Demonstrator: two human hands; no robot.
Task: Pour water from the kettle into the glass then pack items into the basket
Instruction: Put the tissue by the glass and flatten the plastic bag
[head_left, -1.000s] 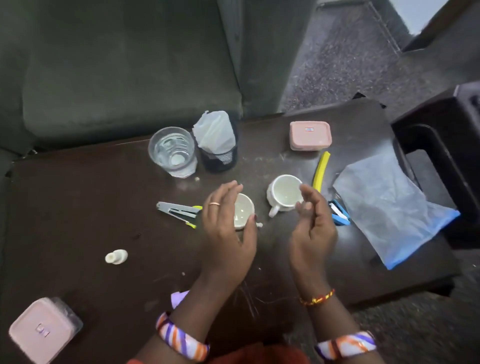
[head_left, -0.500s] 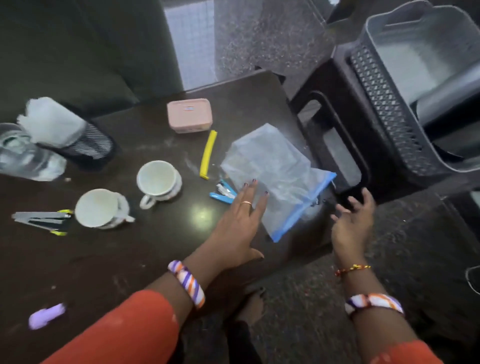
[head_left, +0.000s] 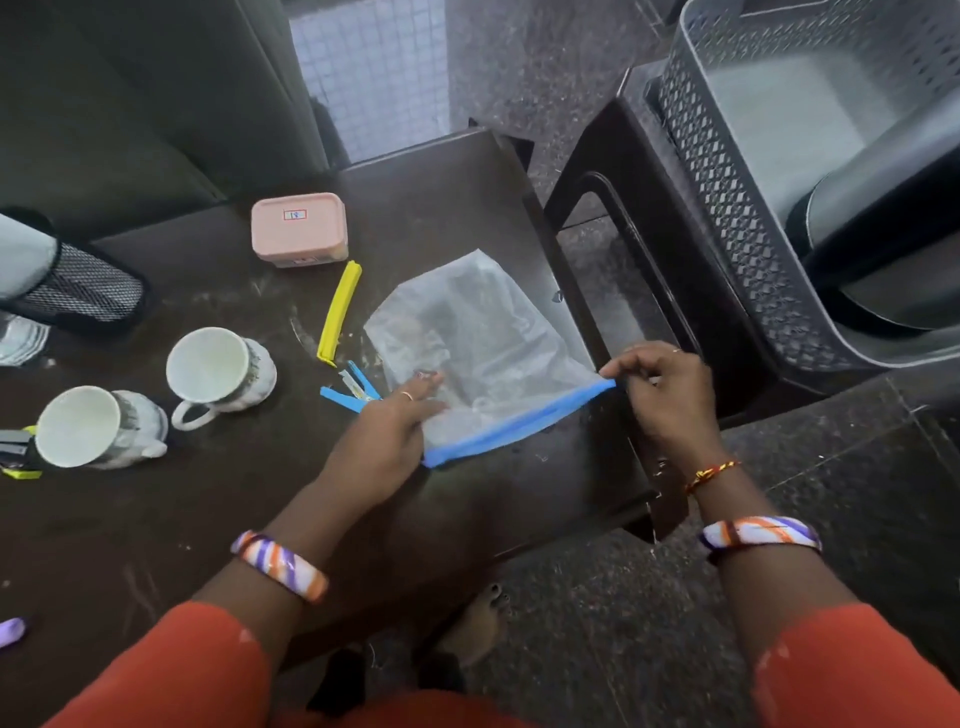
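One head-worn view only, looking steeply down and forward from above the dark table (head_left: 208, 519); close enough that both forearms fill the lower frame; the wide lens bends the edges; the grey basket (head_left: 737, 218) sits upper right, apparently on a lower stand; floor shows beneath.

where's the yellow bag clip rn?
Head view, centre-left on the table: the yellow clip lies between the pink box and the blue clip, just left of the plastic bag.
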